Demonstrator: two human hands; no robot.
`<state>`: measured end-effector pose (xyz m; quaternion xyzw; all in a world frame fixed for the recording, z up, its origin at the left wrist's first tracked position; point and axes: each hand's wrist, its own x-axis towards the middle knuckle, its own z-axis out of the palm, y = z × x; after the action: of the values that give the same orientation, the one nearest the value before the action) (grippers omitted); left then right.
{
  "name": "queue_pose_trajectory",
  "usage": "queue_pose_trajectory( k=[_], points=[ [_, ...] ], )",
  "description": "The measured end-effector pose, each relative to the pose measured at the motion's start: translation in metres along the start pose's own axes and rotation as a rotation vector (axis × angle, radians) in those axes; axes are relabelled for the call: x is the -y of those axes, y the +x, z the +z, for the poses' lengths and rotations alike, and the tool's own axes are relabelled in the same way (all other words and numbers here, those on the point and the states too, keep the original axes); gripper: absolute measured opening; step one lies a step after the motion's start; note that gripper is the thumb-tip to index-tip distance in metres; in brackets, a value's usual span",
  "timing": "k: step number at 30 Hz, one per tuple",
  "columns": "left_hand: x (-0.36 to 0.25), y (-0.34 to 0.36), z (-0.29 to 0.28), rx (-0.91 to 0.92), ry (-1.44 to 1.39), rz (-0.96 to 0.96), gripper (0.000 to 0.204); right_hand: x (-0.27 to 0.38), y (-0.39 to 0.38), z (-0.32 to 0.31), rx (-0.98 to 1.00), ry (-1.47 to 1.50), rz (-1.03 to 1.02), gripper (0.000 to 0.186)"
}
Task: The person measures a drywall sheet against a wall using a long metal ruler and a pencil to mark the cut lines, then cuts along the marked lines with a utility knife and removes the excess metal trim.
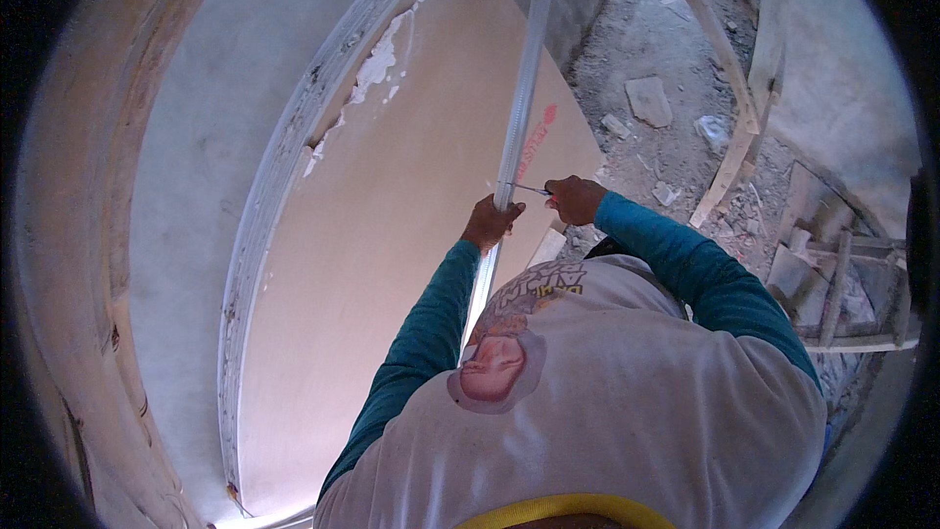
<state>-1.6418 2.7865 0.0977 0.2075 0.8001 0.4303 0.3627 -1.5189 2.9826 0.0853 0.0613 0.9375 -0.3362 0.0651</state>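
One metal strip (519,108) is lying lengthwise on one board (392,264), pointing away from the person. The left hand (489,221) is gripping it closed; the right hand (574,200) is pinching one thin blade (529,188).

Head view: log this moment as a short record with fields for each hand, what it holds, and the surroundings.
left hand: left hand grips the long metal strip, fingers wrapped around it
right hand: right hand holds a thin pointed tool, its tip at the strip
strip: lies lengthwise over a pale board
board: leans against a grey wall, top corner chipped
floor: rubble, wooden ladder to the right
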Motion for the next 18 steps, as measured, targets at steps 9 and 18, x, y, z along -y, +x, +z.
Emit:
queue_pose_trajectory(
  k=[9,18],
  points=[
    [-0.006,-0.007,-0.012,0.068,-0.119,-0.015,0.024,-0.026,-0.003,0.001,-0.01,-0.022,0.015,0.031],
    [-0.009,-0.011,-0.002,0.023,-0.081,0.015,0.027,-0.01,-0.006,0.004,-0.055,0.006,-0.057,0.035]
  ],
)
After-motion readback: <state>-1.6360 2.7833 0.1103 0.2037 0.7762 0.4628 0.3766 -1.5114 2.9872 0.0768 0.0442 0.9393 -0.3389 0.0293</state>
